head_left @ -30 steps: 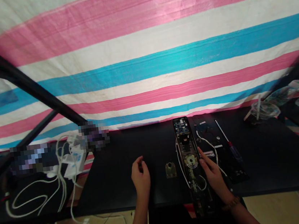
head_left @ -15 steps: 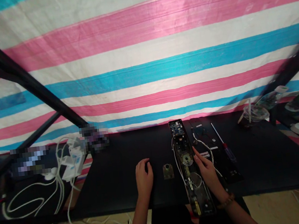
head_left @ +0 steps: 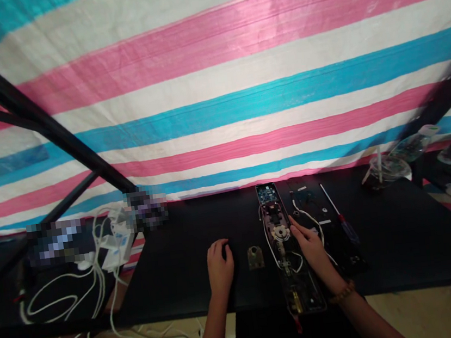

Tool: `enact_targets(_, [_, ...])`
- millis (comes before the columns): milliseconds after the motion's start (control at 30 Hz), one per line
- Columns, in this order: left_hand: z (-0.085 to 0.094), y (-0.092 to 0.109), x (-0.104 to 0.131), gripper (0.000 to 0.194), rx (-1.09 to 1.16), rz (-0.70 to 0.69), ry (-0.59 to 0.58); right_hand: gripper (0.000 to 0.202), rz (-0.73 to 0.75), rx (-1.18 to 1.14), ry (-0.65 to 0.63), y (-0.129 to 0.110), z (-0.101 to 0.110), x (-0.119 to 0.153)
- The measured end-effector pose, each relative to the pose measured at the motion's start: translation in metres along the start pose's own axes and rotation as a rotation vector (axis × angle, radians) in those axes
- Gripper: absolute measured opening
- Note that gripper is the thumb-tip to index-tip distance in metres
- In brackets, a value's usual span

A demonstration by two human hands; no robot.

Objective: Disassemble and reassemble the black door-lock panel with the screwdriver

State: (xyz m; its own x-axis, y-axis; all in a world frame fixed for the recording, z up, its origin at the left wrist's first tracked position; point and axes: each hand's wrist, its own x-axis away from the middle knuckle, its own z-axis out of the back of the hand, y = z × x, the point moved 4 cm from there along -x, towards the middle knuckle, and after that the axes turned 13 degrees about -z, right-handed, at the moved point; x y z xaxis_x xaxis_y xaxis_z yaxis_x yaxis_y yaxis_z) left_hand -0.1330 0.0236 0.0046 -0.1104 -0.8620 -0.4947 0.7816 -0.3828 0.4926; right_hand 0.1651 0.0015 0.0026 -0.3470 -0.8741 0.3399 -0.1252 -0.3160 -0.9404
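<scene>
A long, narrow black housing, which looks like an opened electronic door lock panel (head_left: 300, 291), lies lengthwise in front of me, its near end over the table edge. It bears a blue circuit board (head_left: 267, 192) at the far end, a pale round part (head_left: 281, 232) midway and a loose white cable along its left side. My right hand (head_left: 311, 243) grips its right edge, thumb on top. On the table, my left hand (head_left: 220, 265) rests with loosely curled fingers, thumb apart, holding nothing. Between that hand and the housing is a small metal plate with a hole (head_left: 255, 258).
Right of the housing lie a screwdriver (head_left: 345, 224), a dark flat panel (head_left: 346, 258) and small loose parts. Clear plastic packaging (head_left: 390, 169) sits at the back right. White cables (head_left: 94, 284) and a power strip (head_left: 116, 248) are on the left. A striped tarp hangs behind.
The near end of the lock panel has shifted slightly away from me, and its tilt has changed a little. A red piece now shows below that end. My left hand stays put.
</scene>
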Motion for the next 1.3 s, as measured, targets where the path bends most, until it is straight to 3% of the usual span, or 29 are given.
enact_targets(433, [0.0, 0.002, -0.001, 0.021, 0.005, -0.003, -0.038, 0.061, -0.083, 0.015, 0.007, 0.001, -0.001, -0.023])
enact_targets(867, [-0.001, 0.0, 0.0, 0.023, 0.026, 0.029, -0.057, 0.064, -0.121, -0.072, -0.015, 0.001, 0.0, -0.015])
enact_targets(967, [-0.005, 0.004, -0.001, 0.023, 0.083, 0.076, -0.018, 0.064, -0.109, -0.102, -0.017, 0.003, 0.0, -0.011])
enact_targets(1033, [-0.008, 0.014, -0.003, 0.023, 0.144, 0.11, 0.034, 0.066, -0.108, -0.123, -0.017, 0.007, 0.0, -0.007])
enact_targets(1133, [-0.014, 0.044, -0.008, 0.023, 0.261, 0.119, 0.07, 0.066, -0.1, -0.153, -0.036, 0.011, 0.0, -0.002])
enact_targets(1300, [-0.039, 0.103, -0.003, 0.036, 0.662, 0.196, -0.074, 0.066, -0.132, -0.204, -0.105, 0.017, -0.003, 0.003])
